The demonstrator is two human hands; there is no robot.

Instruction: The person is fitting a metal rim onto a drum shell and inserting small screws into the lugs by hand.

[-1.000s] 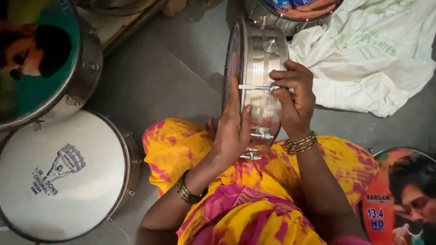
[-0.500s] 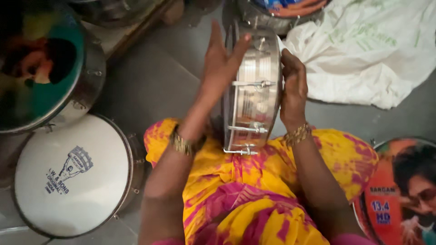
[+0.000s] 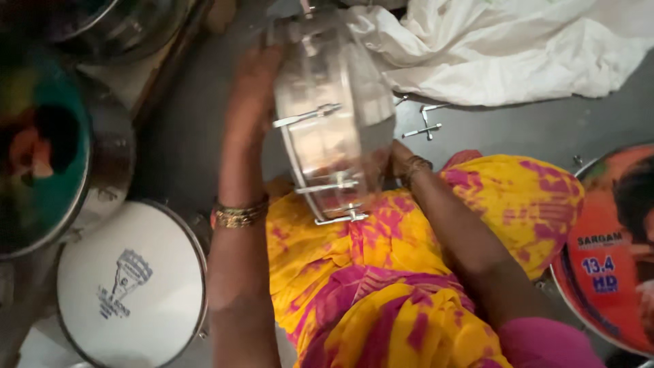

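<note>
Both hands — left hand [image 3: 255, 82] (right hidden) — grip metal drum [image 3: 334, 129] near white-labelled drum [image 3: 129, 283].

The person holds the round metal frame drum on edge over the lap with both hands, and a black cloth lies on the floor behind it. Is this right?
Not quite: in the head view the cloth is white, not black. The rest stands: the left hand and right hand hold the round metal frame drum on edge over the lap.

We see a round drum shell of shiny, polished metal [image 3: 334, 136] with slim steel tension rods. Beside it lie a crumpled white matt cloth [image 3: 518, 54] and a smooth white-skinned drum [image 3: 129, 279].
</note>
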